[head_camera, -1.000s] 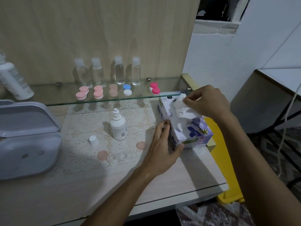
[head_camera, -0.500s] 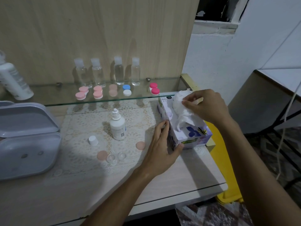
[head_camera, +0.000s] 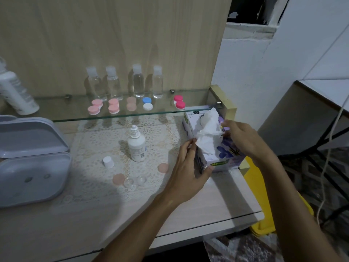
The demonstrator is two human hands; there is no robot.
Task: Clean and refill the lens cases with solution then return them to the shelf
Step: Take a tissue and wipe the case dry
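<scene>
two hands on the tissue box at 3 o'clock: left hand grips its end, right hand pinches the tissue. a hard yank could tear it or slide the box toward the open lens case at 6 o'clock of the uncapped solution bottle.

Clear bottles: 4, on glass shelf
Closed lens cases: 5
Open lens case: 1
Loose pink caps: 2
Solution bottle: 1
Tissue box: 1
</scene>
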